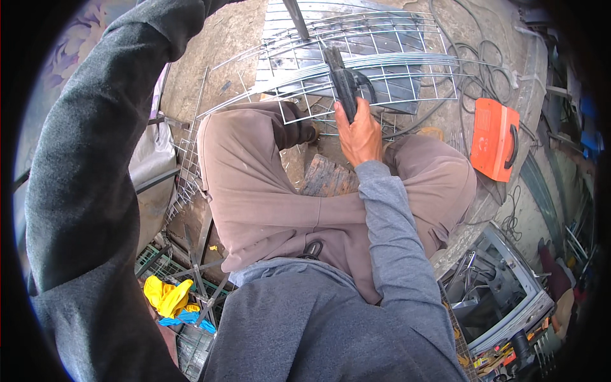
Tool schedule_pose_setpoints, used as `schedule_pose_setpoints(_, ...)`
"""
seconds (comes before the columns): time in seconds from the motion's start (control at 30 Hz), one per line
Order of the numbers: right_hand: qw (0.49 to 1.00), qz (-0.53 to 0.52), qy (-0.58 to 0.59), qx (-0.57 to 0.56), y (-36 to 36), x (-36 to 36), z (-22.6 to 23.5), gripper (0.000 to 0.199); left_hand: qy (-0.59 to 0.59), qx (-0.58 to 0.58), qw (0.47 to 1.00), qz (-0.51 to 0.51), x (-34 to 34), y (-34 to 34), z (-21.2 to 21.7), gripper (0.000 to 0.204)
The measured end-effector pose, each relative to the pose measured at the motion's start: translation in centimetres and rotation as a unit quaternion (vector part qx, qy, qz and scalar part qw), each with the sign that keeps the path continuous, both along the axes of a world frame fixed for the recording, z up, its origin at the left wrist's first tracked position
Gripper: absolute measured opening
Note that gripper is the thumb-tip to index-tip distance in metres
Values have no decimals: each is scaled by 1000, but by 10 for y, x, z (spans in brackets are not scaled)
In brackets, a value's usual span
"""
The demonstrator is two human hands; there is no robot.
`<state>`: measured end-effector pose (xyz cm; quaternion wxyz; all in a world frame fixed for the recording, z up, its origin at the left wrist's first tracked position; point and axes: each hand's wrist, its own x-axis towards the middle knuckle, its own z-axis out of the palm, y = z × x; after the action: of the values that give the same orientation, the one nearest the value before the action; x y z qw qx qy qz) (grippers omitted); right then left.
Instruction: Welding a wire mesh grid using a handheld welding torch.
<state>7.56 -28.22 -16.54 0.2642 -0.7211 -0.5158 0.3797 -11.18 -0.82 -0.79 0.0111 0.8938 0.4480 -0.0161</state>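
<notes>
Outdoor metalwork spot seen from above, with a person seated over a wire grid on rough concrete ground.

From left to right: the left arm (83, 159), in a dark grey sleeve, rises past the upper edge of the view, so its hand is out of sight and its grip cannot be told; below it lie yellow and blue cloths (168, 299) among metal frames. At centre, the bent knees in brown trousers (254, 191) sit just beside the wire mesh panel (382, 57), which rests on a grey metal sheet (356, 38). The right hand (359, 137) is closed around the handle of a dark electrode holder (344, 79), held over the mesh. Farther right, black cables (477, 57) coil near an orange welding machine (495, 139).
</notes>
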Motion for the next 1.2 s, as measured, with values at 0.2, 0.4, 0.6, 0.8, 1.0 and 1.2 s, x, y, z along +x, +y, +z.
schedule_pose_setpoints(0.2,1000,3,-4,12,0,-1,-4,49,104,77,978,-164,-1,-1,2,28)
schedule_pose_setpoints(0.4,1000,8,-5,23,1,-2,-4,48,130,135,955,-231,-11,6,-2,29)
schedule_pose_setpoints(0.6,1000,7,-5,14,1,-2,-5,47,81,36,991,-100,1,-4,5,33)
schedule_pose_setpoints(0.8,1000,6,2,11,1,-1,-5,46,37,-21,999,6,10,-12,12,32)
schedule_pose_setpoints(1.0,999,0,2,50,0,-3,-11,40,131,116,958,-228,-8,5,1,30)
schedule_pose_setpoints(1.2,1000,7,8,-12,3,0,-4,48,34,17,999,-31,6,-6,4,29)
